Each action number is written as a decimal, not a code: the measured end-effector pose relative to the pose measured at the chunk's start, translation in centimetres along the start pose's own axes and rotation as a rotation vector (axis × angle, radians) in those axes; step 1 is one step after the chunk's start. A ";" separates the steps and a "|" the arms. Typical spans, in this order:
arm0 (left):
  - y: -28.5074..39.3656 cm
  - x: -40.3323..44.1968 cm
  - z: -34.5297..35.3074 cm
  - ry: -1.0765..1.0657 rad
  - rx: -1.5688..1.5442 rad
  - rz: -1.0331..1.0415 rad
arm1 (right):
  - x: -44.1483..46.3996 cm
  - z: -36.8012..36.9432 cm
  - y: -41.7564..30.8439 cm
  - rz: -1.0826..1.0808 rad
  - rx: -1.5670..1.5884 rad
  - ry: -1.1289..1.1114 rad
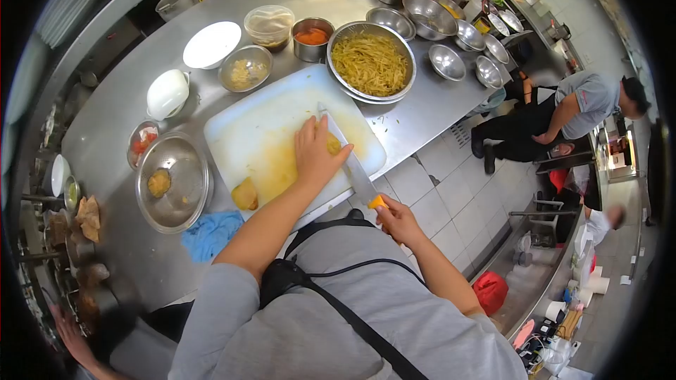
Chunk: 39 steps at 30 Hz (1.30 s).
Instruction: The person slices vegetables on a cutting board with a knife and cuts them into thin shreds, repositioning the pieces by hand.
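Observation:
My right hand (399,219) is wrapped round the orange handle of a kitchen knife (360,174). Its long blade lies across the right part of a white cutting board (264,105). On the board, my left hand (317,148) is pressed down over a yellowish vegetable piece (334,144), its fingers and thumb close to the blade. The piece is partly hidden under the hand. Another yellow-brown vegetable chunk (245,194) lies at the board's near left corner. Beyond the board stands a steel bowl (410,84) full of yellowish-green shreds (370,63).
A steel bowl (193,197) with a brownish lump and a blue cloth (213,234) are left of the board. Small bowls and a white plate (212,44) line its far side. A co-worker (584,105) stands at right; another person's hand (70,331) shows lower left.

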<state>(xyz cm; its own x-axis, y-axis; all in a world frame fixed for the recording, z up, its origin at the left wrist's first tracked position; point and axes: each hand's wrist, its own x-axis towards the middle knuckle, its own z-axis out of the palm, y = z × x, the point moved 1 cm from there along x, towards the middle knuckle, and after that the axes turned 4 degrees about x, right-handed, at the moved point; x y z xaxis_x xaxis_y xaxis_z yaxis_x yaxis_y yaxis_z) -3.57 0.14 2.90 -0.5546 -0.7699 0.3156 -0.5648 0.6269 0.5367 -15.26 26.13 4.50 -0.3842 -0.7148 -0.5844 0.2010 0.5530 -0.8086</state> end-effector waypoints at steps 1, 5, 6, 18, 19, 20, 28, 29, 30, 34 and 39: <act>-0.2 0.0 0.4 -0.002 -0.008 0.001 | 0.2 0.9 -0.7 0.013 -0.021 -0.009; -1.1 -0.3 2.1 0.065 0.055 0.054 | 1.9 2.2 -0.4 -0.017 0.002 0.004; -1.0 -0.3 2.1 0.099 0.084 0.065 | 2.0 2.7 -0.1 -0.015 0.008 0.015; -2.8 -0.1 2.8 0.352 -0.353 -0.179 | 1.4 8.4 -1.9 -0.391 -0.370 0.063; -3.9 0.0 3.2 0.360 -0.349 -0.164 | 1.0 9.0 -3.6 -0.642 -0.578 0.110; -5.1 -0.1 3.5 0.449 -0.422 -0.262 | 0.0 9.0 -4.7 -0.524 -0.656 0.054; -7.7 2.6 0.9 0.482 -1.758 -0.989 | -4.3 4.7 -9.6 -0.573 -0.824 0.025; -8.4 2.3 1.3 0.436 -1.846 -0.940 | -4.3 3.7 -9.2 -0.611 -0.769 0.066; -9.1 1.7 1.6 0.442 -1.837 -0.928 | -4.3 2.6 -8.7 -0.648 -0.712 0.107; -11.5 -0.8 1.6 0.332 -1.943 -0.906 | -3.4 -2.6 -6.0 -0.728 -0.647 0.134; -10.4 -0.1 -1.3 0.332 -1.925 -0.892 | -3.2 -7.0 -2.7 -0.413 -0.822 -0.007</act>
<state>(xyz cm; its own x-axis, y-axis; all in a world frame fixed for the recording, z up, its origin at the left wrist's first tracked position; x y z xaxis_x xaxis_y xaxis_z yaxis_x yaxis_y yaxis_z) 3.16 -6.47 -1.69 -0.3407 -0.8357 -0.4307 0.7326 -0.5231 0.4356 -20.85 29.90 8.98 -0.2771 -0.9243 -0.2624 -0.6560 0.3815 -0.6513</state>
